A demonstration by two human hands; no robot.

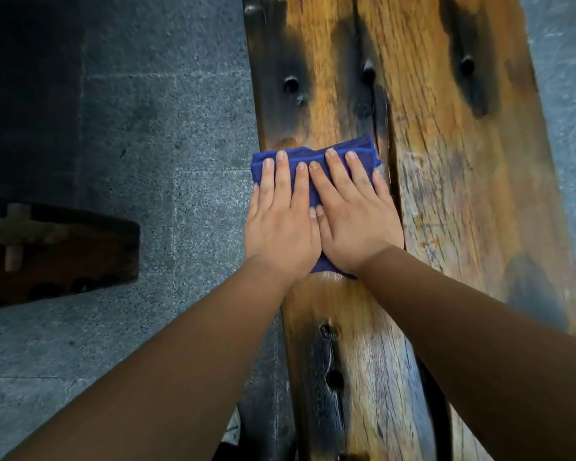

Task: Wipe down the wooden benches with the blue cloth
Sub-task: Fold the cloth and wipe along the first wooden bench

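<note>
A folded blue cloth (313, 158) lies flat on the left plank of a weathered wooden table (446, 181), its long axis running across the boards and its left end overhanging the table's left edge. The left hand (280, 224) and right hand (353, 224) press it side by side, fingers straight. Bare plank extends ahead and to the right; grey stone floor (167, 161) flanks the table.

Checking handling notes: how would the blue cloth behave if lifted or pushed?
The blue cloth is probably floppy and light: it lies folded in soft layers. Under the flat left hand and right hand it should slide along the wooden bench, perhaps bunching.
</note>
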